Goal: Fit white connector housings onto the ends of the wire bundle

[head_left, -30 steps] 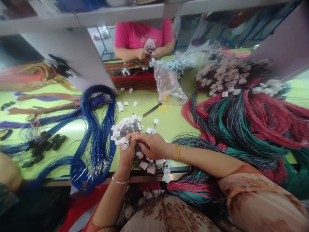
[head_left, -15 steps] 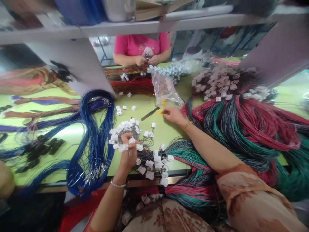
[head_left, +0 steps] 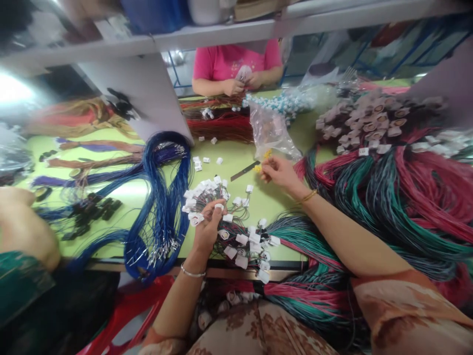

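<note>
My left hand [head_left: 209, 224] is closed on a white connector [head_left: 219, 207], its thumb pressing the top face. Around it fans a bunch of wired white connectors [head_left: 203, 190], with more connectors [head_left: 254, 236] spilling toward the table's front edge. My right hand [head_left: 281, 173] reaches farther out, fingers curled together beside small yellow pieces [head_left: 257, 168]. Whatever sits between those fingertips is too small to make out. A dark flat blade-like tool [head_left: 244, 170] lies just left of the yellow pieces, and behind them rests a clear plastic bag [head_left: 273, 130].
Blue wire bundles [head_left: 158, 197] lie at left, near black connectors [head_left: 92, 212]. Red, green and dark wire coils [head_left: 369, 197] fill the right side. A shelf [head_left: 221, 30] crosses overhead. Opposite works a person in a pink top [head_left: 236, 61]; another person's arm [head_left: 27, 231] enters at left.
The view has swung left, so everything sits farther right in the picture. My right hand stays by the yellow pieces, its fingers more curled. More of the neighbour's arm shows at left.
</note>
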A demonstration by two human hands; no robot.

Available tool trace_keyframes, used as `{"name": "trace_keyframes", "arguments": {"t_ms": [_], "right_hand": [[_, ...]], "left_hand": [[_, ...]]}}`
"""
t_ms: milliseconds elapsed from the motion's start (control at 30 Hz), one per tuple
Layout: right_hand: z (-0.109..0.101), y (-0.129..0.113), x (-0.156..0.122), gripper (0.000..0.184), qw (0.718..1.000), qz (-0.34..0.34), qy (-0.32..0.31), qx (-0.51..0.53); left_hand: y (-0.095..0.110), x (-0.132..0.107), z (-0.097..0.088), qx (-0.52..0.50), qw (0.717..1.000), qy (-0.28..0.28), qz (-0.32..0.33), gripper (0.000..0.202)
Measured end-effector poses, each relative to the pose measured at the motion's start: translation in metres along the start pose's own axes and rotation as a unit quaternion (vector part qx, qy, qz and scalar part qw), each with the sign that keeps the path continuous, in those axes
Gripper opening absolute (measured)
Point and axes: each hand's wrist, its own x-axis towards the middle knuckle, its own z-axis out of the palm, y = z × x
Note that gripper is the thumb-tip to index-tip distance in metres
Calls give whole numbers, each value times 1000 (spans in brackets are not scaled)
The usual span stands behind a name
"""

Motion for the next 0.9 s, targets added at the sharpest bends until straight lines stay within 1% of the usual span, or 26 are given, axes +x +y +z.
{"name": "trace_keyframes", "arguments": {"t_ms": [67, 167, 267, 333, 433, 533, 567, 633, 700, 733, 767, 833, 900], "right_hand": [[12, -10, -12, 24, 994, 27, -38, 96], [29, -25, -30, 33, 973, 76, -118, 185], [42, -37, -45, 35, 947, 109, -178, 243], [48, -42, -54, 34, 943, 98, -189, 255], [56, -49, -68, 30, 952, 45, -206, 224], [64, -54, -82, 20, 960, -20, -233, 154], [67, -56, -86, 16, 964, -55, -230, 121], [72, -59, -92, 11, 965, -161, -201, 40], [76, -60, -96, 13, 947, -277, -160, -39], [78, -61, -97, 14, 934, -320, -145, -69], [80, -61, -97, 15, 923, -350, -136, -90], [84, -60, -99, 15, 914, -367, -129, -114], [86, -61, -101, 13, 915, -359, -128, -130]], "left_hand": [[-1, -1, 0, -14, 1000, 7, -18, 43], [-1, -1, 1, -57, 997, -9, -40, 44], [0, 0, 4, -109, 993, -27, -43, 39], [1, -1, 6, -115, 992, -24, -40, 39], [0, -2, 8, -101, 994, -19, -28, 39], [-1, -4, 7, -97, 995, -16, -22, 38], [0, -5, 7, -93, 995, -13, -22, 38], [2, -6, 7, -80, 997, -8, -21, 39], [4, -6, 8, -61, 998, -5, -16, 42], [5, -6, 8, -51, 999, -5, -11, 43], [7, -7, 8, -43, 999, -6, -7, 45], [9, -7, 9, -30, 1000, -6, -3, 47], [10, -7, 10, -19, 1000, -5, -3, 50]]}}
